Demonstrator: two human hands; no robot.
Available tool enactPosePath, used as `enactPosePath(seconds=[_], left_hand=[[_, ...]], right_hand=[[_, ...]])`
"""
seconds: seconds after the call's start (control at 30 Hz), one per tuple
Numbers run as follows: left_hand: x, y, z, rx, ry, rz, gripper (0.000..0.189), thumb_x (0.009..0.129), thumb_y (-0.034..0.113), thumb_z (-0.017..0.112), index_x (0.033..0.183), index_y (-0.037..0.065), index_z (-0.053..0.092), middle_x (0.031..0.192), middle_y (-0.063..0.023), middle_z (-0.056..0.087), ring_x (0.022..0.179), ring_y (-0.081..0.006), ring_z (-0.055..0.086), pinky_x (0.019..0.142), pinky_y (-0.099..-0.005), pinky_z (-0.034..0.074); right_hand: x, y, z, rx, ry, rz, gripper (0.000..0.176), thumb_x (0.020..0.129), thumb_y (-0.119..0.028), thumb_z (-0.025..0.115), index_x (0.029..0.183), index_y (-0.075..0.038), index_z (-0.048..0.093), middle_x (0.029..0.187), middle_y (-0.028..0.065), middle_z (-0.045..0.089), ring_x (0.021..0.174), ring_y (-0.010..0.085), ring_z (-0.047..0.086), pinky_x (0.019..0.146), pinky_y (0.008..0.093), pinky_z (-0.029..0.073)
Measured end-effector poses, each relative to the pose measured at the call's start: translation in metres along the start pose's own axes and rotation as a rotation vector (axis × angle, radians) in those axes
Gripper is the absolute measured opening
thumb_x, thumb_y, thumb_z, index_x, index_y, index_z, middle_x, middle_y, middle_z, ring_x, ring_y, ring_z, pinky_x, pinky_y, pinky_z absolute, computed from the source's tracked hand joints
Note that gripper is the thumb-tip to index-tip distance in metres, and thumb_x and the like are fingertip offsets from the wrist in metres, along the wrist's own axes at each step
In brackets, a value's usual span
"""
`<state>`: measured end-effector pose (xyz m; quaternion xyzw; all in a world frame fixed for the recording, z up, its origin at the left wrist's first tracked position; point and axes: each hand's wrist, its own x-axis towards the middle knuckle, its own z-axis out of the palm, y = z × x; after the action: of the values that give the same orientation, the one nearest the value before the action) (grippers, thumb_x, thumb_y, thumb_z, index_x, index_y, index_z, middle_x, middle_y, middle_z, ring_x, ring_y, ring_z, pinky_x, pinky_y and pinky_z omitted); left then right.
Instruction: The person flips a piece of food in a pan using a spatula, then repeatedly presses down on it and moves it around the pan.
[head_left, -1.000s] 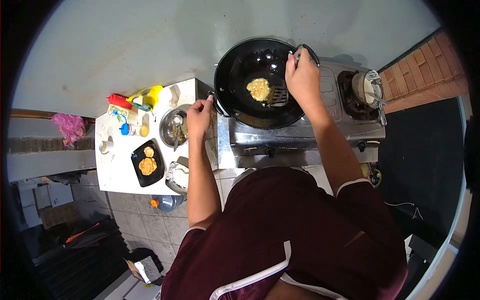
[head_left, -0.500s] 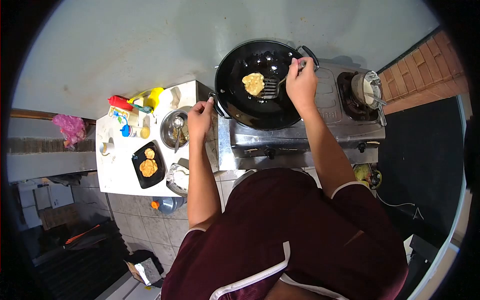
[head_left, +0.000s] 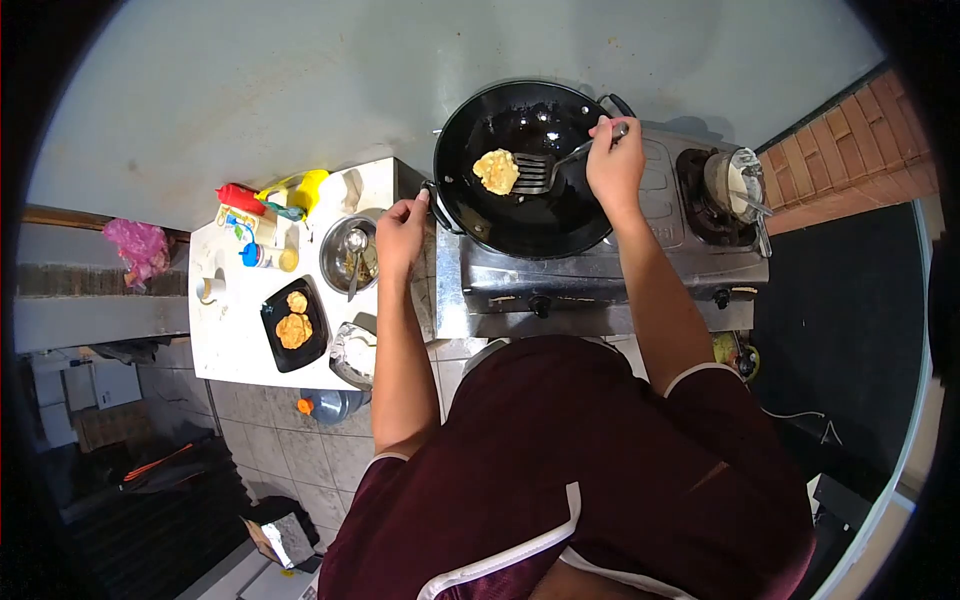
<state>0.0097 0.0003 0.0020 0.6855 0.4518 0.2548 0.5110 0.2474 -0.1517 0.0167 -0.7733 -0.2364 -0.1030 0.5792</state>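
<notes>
My left hand [head_left: 402, 232] pinches the left loop handle of a black wok [head_left: 500, 230] on the stove. In my right hand [head_left: 615, 165] is a slotted spatula [head_left: 537, 174], its handle angled up to the right. The spatula's slotted head lies inside the wok, its front edge right at a small golden fritter [head_left: 496, 172]. Oil glistens on the wok's dark inside. On the white table to the left, a square black plate [head_left: 318, 345] holds browned fritters [head_left: 294, 330].
A steel bowl [head_left: 330, 268] with a ladle [head_left: 355, 262] stands left of the wok. Behind it are a red packet [head_left: 240, 198], a yellow bag [head_left: 308, 190] and a blue-capped bottle [head_left: 250, 255]. A pot [head_left: 722, 180] sits on the stove's right burner [head_left: 690, 205].
The spatula has pushed leftward against the fritter, which has shifted slightly left and down in the wok. My right hand has moved a little to the right; my left hand stays at the handle.
</notes>
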Motion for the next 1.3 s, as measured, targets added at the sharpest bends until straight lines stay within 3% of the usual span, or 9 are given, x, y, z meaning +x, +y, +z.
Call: enactPosePath(seconds=[0.13,0.47,0.57,0.67,0.77,1.03,1.07,1.13,1.3], left_hand=[[0.003,-0.006,-0.001,0.012,0.008,-0.024,0.039,0.088,0.034,0.062,0.069,0.000,0.060,0.058,0.0045,0.047,0.057,-0.0057,0.037,0.053,-0.0222,0.032],[0.006,-0.007,-0.010,0.032,0.055,-0.062,0.048,0.088,0.045,0.058,0.081,-0.002,0.067,0.064,-0.0040,0.057,0.064,-0.0107,0.047,0.063,-0.0261,0.040],[0.008,-0.009,-0.016,-0.004,0.062,-0.100,0.050,0.088,0.046,0.057,0.082,-0.002,0.067,0.068,-0.0058,0.059,0.068,-0.0118,0.049,0.066,-0.0263,0.041],[0.006,-0.005,-0.020,0.012,0.073,-0.141,0.049,0.089,0.046,0.055,0.086,-0.001,0.068,0.064,0.0012,0.048,0.066,-0.0100,0.044,0.065,-0.0238,0.037],[0.004,-0.004,-0.020,0.015,0.071,-0.106,0.049,0.089,0.047,0.055,0.085,0.000,0.068,0.065,0.0010,0.048,0.066,-0.0099,0.044,0.065,-0.0241,0.037],[0.004,-0.008,-0.012,0.050,0.005,-0.058,0.040,0.088,0.038,0.061,0.086,-0.001,0.068,0.074,-0.0033,0.060,0.072,-0.0104,0.050,0.070,-0.0248,0.040],[0.003,-0.008,-0.011,0.053,0.005,-0.059,0.040,0.088,0.038,0.061,0.086,-0.001,0.068,0.074,-0.0033,0.060,0.072,-0.0104,0.050,0.070,-0.0248,0.040],[0.001,-0.006,-0.009,0.039,0.033,-0.044,0.041,0.087,0.037,0.063,0.076,-0.002,0.064,0.062,0.0007,0.054,0.060,-0.0073,0.043,0.056,-0.0235,0.037],[0.002,-0.009,-0.005,-0.009,0.040,-0.012,0.039,0.087,0.035,0.064,0.073,-0.002,0.062,0.060,0.0025,0.051,0.057,-0.0064,0.039,0.053,-0.0231,0.034]], right_hand=[[-0.003,-0.014,-0.010,0.014,-0.011,-0.010,0.019,0.091,-0.019,0.053,0.091,-0.001,0.048,0.075,0.0123,0.065,0.067,0.0266,0.064,0.063,0.0367,0.048],[-0.020,-0.058,-0.007,0.200,-0.201,-0.350,0.010,0.087,-0.008,0.059,0.088,-0.002,0.052,0.073,0.0141,0.062,0.064,0.0235,0.064,0.057,0.0306,0.049],[-0.023,-0.066,-0.005,0.323,-0.228,-0.320,0.010,0.087,-0.008,0.060,0.089,-0.002,0.052,0.072,0.0130,0.062,0.064,0.0223,0.064,0.056,0.0301,0.048],[-0.020,-0.066,-0.006,0.313,-0.181,-0.332,0.010,0.087,-0.007,0.060,0.089,-0.002,0.052,0.071,0.0119,0.062,0.061,0.0219,0.062,0.055,0.0301,0.047],[-0.009,-0.055,-0.008,0.134,-0.110,-0.387,0.010,0.088,-0.009,0.058,0.091,-0.001,0.052,0.074,0.0114,0.062,0.061,0.0225,0.060,0.057,0.0306,0.047],[-0.021,-0.038,-0.001,0.195,-0.192,-0.280,0.009,0.088,-0.009,0.058,0.092,-0.002,0.052,0.076,0.0116,0.064,0.067,0.0210,0.063,0.061,0.0296,0.048],[-0.023,-0.037,-0.002,0.196,-0.191,-0.277,0.009,0.088,-0.009,0.058,0.092,-0.002,0.052,0.076,0.0116,0.064,0.067,0.0210,0.063,0.061,0.0296,0.048],[-0.026,-0.036,-0.004,0.179,-0.215,-0.233,0.009,0.089,-0.008,0.057,0.092,-0.002,0.052,0.078,0.0124,0.065,0.069,0.0222,0.064,0.062,0.0302,0.049],[-0.020,-0.029,-0.014,0.179,-0.159,-0.266,0.009,0.089,-0.009,0.056,0.093,-0.001,0.052,0.080,0.0127,0.065,0.072,0.0241,0.065,0.064,0.0316,0.050]])
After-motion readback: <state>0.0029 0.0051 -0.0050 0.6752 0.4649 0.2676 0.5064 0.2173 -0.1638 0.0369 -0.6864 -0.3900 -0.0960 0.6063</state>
